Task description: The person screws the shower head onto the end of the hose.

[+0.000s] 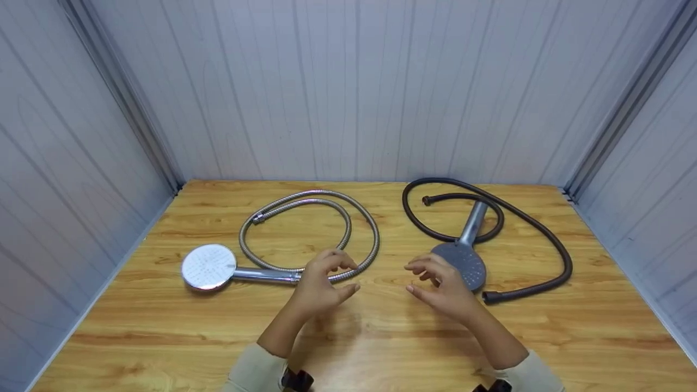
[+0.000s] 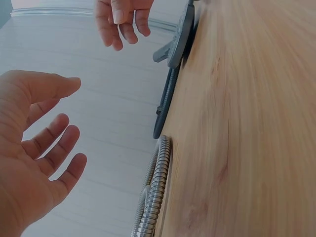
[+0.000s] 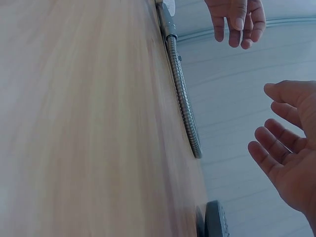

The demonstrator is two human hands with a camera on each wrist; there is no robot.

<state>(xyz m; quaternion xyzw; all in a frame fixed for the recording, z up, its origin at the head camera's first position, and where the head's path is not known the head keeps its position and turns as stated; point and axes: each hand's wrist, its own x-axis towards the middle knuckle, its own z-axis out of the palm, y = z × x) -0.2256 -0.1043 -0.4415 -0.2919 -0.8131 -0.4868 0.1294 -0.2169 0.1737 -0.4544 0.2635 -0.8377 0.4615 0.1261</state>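
Note:
My left hand (image 1: 321, 280) hovers above the table with loosely curved fingers, holding nothing. In the head view it overlaps the handle end of a chrome shower head (image 1: 209, 267) and part of its coiled silver metal hose (image 1: 375, 234). My right hand (image 1: 444, 286), likewise relaxed and holding nothing, hangs just left of a dark grey shower head (image 1: 463, 264), covering part of its round face. A black shower hose (image 1: 561, 250) loops behind and to the right of that head, passing by its handle (image 1: 474, 222). Both wrist views show the hands raised off the wood.
The wood-grain table (image 1: 370, 348) is enclosed by a pale panelled back wall (image 1: 337, 92) and side walls. One hose end (image 1: 493, 298) lies near the right hand. Another black hose end (image 1: 427, 200) lies inside the loop toward the back, and a silver hose end (image 1: 258, 219) sits at left.

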